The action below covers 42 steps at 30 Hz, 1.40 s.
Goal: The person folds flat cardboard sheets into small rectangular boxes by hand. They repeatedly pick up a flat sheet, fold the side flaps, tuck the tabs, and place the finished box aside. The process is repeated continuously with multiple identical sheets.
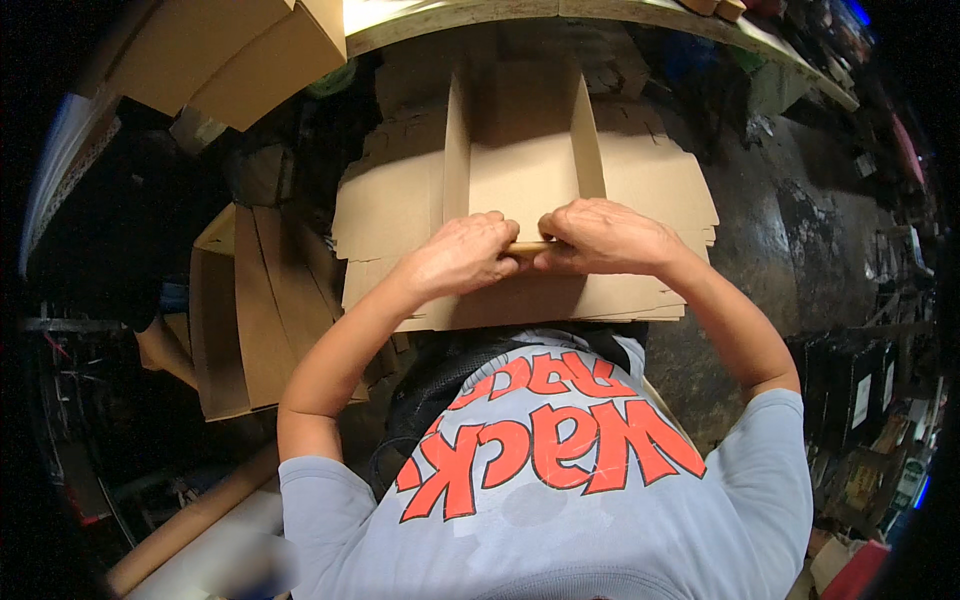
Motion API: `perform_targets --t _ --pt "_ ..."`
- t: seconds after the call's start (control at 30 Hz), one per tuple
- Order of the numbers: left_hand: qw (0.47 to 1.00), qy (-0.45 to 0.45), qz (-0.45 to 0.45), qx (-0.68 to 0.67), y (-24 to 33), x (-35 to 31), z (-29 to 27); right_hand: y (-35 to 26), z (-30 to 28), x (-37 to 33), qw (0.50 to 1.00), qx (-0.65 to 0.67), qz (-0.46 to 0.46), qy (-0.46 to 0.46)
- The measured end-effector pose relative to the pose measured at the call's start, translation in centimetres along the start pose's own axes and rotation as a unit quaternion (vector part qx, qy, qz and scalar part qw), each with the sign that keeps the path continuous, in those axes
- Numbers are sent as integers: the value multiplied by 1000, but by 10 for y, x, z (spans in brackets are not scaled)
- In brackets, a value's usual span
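Left hand [462, 255]: closed on the near flap, centre.
Right hand [600, 237]: likewise closed on it.
Cardboard box [520, 150]: half-folded, atop flat stack [380, 215].
Floor [770, 230]: dark, stained, 3 o'clock.
Bench edge [450, 15]: 12 o'clock.

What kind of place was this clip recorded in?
Probably a small box-making or packing workshop. Both hands, left hand and right hand, press a fold on a cardboard box blank atop a stack of flat blanks; more cardboard sheets lean beside a stained dark floor.
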<state>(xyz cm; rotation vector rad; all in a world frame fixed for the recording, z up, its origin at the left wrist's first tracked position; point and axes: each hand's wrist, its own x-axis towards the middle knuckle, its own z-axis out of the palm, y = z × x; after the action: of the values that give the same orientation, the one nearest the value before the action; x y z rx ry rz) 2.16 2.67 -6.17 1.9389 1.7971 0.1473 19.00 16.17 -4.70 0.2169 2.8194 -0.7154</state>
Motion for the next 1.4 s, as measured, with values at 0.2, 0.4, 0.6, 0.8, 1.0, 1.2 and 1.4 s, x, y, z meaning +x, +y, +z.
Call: perform_targets --t 0.2,0.4,0.6,0.8,1.0,1.2,1.4 --pt "992 41 -92 -74 19 -8 11 -19 5 2 997 64 35 -1" --pt "986 119 15 -116 23 -22 7 -7 9 -6 995 84 52 -19" --pt "985 164 47 16 8 -42 2 4 14 -9 996 93 2 13" --pt "983 157 54 -76 -1 -36 15 10 16 -8 996 90 -2 -7" --pt "986 153 60 -43 -9 -45 26 -2 17 3 999 35 -22 -31" --pt "994 77 74 -13 -1 -39 15 -5 -14 -19 997 -72 -25 -28" --pt "982 -108 26 -151 3 2 -10 20 -37 -10 978 -44 -2 -203"
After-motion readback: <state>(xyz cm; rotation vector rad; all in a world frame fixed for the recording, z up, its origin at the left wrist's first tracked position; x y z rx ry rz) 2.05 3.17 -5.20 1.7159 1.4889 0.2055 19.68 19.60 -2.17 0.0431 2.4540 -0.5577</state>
